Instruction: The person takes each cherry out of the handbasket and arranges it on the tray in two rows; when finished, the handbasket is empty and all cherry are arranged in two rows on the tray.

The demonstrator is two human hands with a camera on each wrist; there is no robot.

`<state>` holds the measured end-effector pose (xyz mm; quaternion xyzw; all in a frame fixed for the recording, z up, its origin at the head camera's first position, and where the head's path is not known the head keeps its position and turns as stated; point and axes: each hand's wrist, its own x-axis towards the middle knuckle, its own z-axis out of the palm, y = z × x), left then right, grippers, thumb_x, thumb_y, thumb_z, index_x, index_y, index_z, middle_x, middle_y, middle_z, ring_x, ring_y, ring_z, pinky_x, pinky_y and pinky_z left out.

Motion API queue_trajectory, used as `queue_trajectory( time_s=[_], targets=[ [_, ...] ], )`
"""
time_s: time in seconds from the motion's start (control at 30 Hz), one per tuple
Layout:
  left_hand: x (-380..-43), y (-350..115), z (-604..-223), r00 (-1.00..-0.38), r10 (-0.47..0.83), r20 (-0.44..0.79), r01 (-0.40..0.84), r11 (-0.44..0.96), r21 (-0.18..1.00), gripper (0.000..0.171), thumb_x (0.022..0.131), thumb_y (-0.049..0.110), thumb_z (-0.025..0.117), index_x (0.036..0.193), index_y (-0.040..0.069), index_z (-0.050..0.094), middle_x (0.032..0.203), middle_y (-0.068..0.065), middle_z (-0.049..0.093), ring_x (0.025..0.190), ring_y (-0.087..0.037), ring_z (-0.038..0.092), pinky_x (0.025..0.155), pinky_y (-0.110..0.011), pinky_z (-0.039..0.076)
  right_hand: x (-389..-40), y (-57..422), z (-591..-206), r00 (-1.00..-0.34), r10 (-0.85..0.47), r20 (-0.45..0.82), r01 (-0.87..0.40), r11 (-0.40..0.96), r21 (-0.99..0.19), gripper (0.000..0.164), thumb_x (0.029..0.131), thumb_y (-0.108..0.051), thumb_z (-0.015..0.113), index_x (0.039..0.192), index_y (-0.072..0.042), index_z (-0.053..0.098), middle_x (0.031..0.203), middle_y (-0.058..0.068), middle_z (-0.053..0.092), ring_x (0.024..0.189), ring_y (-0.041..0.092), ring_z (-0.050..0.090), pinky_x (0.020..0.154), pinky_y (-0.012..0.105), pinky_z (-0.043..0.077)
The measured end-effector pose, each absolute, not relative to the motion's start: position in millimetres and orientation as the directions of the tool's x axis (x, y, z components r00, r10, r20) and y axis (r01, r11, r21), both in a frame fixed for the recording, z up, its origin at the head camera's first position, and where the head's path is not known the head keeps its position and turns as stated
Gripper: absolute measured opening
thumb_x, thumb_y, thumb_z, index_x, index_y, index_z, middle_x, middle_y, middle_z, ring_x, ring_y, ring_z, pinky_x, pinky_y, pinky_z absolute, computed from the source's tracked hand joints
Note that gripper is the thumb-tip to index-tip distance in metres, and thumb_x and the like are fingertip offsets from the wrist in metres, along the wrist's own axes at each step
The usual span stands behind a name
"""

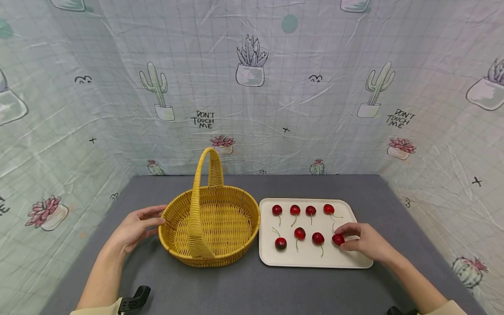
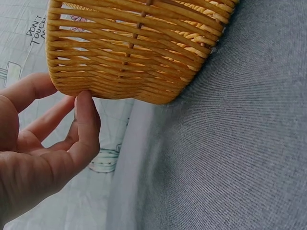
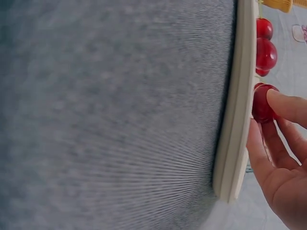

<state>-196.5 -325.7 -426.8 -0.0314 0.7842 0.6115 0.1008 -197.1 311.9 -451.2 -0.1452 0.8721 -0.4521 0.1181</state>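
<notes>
My left hand (image 1: 134, 227) is at the left side of a yellow wicker basket (image 1: 248, 245) with a tall arched handle. In the left wrist view, fingertips touch the outside of the basket (image 2: 120, 57) near its rim; the fingers are loosely bent. My right hand (image 1: 366, 240) reaches over the right part of a cream tray (image 1: 315, 261) and pinches a dark red cherry (image 1: 337, 239) between thumb and fingers. The right wrist view shows this cherry (image 3: 263, 103) between the fingertips, close to the tray's edge (image 3: 235, 120). The basket's inside holds nothing.
Several other stemmed cherries, such as one cherry (image 1: 281, 243) at the front left, lie in two rows on the tray. Basket and tray stand side by side on a grey cloth-covered table (image 1: 236, 288). A cactus-printed curtain (image 1: 252, 109) encloses the back and sides.
</notes>
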Motion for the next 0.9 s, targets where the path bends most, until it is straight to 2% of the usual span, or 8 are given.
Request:
queue_trajectory(
  time_s=[0.2, 0.33, 0.43, 0.67, 0.9],
  targets=[
    [-194, -326, -429, -0.984, 0.072, -0.165, -0.142, 0.249, 0.958, 0.067, 0.100, 0.019, 0.071, 0.154, -0.005, 0.040, 0.146, -0.023, 0.049, 0.110, -0.004, 0.061, 0.093, -0.035, 0.057, -196, 313, -454, -0.928, -0.359, -0.102, -0.123, 0.553, -0.824, 0.034, 0.083, -0.006, 0.083, 0.114, 0.000, 0.071, 0.107, 0.010, 0.071, 0.104, 0.024, 0.064, 0.077, 0.025, 0.053],
    [-194, -328, -430, -0.985, 0.070, -0.155, -0.133, 0.253, 0.958, 0.067, 0.100, 0.022, 0.071, 0.154, -0.005, 0.041, 0.145, -0.022, 0.050, 0.109, -0.003, 0.061, 0.093, -0.034, 0.057, -197, 313, -454, -0.927, -0.364, -0.088, -0.142, 0.558, -0.818, 0.034, 0.082, -0.005, 0.084, 0.113, 0.000, 0.071, 0.106, 0.008, 0.071, 0.101, 0.020, 0.064, 0.078, 0.024, 0.052],
    [-193, -330, -431, -0.986, 0.075, -0.150, -0.126, 0.258, 0.958, 0.066, 0.102, 0.024, 0.069, 0.154, -0.004, 0.041, 0.145, -0.022, 0.050, 0.110, -0.003, 0.061, 0.093, -0.034, 0.057, -198, 314, -454, -0.926, -0.369, -0.080, -0.155, 0.564, -0.811, 0.035, 0.081, -0.004, 0.084, 0.113, 0.000, 0.071, 0.105, 0.008, 0.071, 0.100, 0.019, 0.063, 0.078, 0.024, 0.051],
    [-192, -334, -429, -0.987, 0.063, -0.148, -0.126, 0.273, 0.954, 0.067, 0.102, 0.032, 0.068, 0.153, -0.003, 0.043, 0.149, -0.020, 0.048, 0.110, -0.002, 0.061, 0.096, -0.039, 0.056, -197, 316, -453, -0.917, -0.393, -0.070, -0.174, 0.553, -0.815, 0.038, 0.081, -0.002, 0.083, 0.115, 0.003, 0.070, 0.108, 0.011, 0.070, 0.102, 0.027, 0.063, 0.076, 0.025, 0.051],
    [-191, -336, -428, -0.989, 0.058, -0.135, -0.113, 0.290, 0.950, 0.068, 0.103, 0.034, 0.066, 0.153, -0.004, 0.043, 0.148, -0.020, 0.048, 0.109, -0.002, 0.062, 0.096, -0.039, 0.056, -196, 317, -451, -0.912, -0.403, -0.076, -0.183, 0.566, -0.804, 0.039, 0.082, -0.003, 0.083, 0.117, 0.003, 0.069, 0.109, 0.010, 0.070, 0.101, 0.022, 0.063, 0.077, 0.024, 0.052]
  ],
)
